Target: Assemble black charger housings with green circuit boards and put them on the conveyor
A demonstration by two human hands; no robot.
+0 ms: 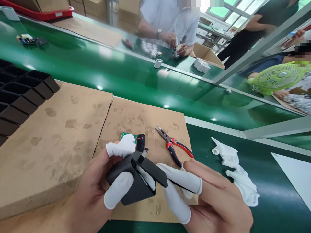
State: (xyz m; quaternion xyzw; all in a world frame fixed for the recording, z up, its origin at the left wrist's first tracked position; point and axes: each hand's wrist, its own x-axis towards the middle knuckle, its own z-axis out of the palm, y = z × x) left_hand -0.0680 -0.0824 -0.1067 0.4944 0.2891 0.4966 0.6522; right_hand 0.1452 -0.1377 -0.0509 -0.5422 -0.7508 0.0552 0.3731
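Note:
In the head view, my left hand [97,181], with white finger cots on its thumb and a finger, is closed around a black plastic housing [137,191]. The housing is tilted, and something white shows inside its opening. My right hand [201,197], also in white finger cots, pinches a flat black cover [153,170] at one end. This cover lies at an angle over the opening, with a small metal piece [144,153] at its far end. Just beyond my left fingers are a green circuit board [125,133], partly hidden, and a small black part [140,142] with a red wire.
Pliers [171,142] with red and black handles lie on the cardboard [143,111]. Black housings [24,90] stand in rows at left. Crumpled white cloth [233,165] lies right. Across the green conveyor [116,74], a person handles small white parts; a green fan [279,77] stands right.

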